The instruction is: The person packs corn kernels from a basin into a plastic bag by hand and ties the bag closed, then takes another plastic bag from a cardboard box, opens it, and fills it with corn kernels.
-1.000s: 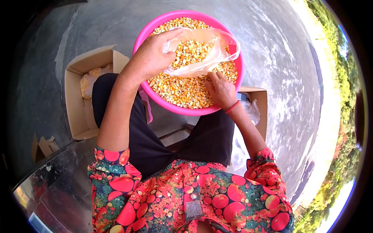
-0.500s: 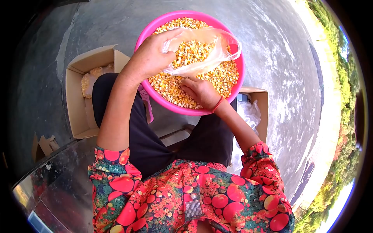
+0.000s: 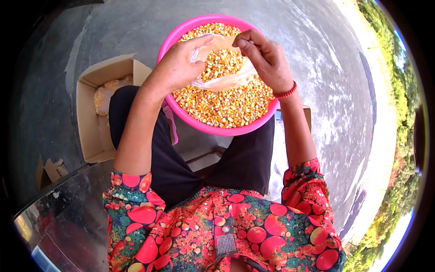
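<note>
A pink basin full of corn kernels rests at my knees. On top of the corn lies a clear plastic bag with its mouth spread and kernels inside. My left hand grips the bag by its left rim, thumb and fingers held apart. Above the bag's right side is my right hand, fingers curled and pinched together. Whatever lies within that pinch is hidden by the fingers.
To the left stands an open cardboard box with bagged corn in it. Another box is partly hidden behind my right forearm. A pink strap-like object is below the basin's left side.
My right hand has come up out of the corn at the basin's front and moved up and right, over the bag. My left hand keeps its place on the bag.
</note>
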Motion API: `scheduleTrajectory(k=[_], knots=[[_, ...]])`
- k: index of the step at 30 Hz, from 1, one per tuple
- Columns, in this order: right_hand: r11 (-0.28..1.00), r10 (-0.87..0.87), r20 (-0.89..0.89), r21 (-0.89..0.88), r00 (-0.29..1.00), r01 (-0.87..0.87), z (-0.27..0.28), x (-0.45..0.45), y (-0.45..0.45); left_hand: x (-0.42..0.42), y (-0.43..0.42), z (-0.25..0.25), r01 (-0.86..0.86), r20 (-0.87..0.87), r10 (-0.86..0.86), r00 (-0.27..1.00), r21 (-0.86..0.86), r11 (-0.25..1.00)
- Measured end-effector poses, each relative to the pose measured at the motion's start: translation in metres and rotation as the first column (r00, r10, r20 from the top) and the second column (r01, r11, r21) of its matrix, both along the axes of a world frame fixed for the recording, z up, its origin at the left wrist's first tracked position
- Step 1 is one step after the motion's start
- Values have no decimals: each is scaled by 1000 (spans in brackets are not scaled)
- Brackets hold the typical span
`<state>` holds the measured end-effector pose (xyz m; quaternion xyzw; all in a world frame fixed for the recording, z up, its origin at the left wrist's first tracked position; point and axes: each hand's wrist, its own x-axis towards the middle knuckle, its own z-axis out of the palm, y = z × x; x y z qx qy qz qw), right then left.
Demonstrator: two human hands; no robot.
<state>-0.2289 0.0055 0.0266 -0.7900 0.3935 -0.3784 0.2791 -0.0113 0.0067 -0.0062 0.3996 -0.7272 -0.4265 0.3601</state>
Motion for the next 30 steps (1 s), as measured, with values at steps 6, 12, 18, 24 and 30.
scheduleTrajectory(k=[6,12,18,24,30], knots=[[944,36,-387,-288,921,-158,-26,-7,-15,3,-1,-4,-19,31,23,999,-127,992],[745,-623,-418,-574,661,338,-30,-51,-14,0,2,8,-22,17,22,1000,4,1000],[758,-421,194,612,886,226,-41,-94,-21,-1,-14,-5,-168,-89,163,983,-55,984],[854,-363,606,520,707,-7,23,-82,-17,-13,-19,10,-263,-382,235,894,-22,964],[902,-337,536,418,774,104,53,-86,-8,-23,-13,38,-217,-523,188,831,6,976]])
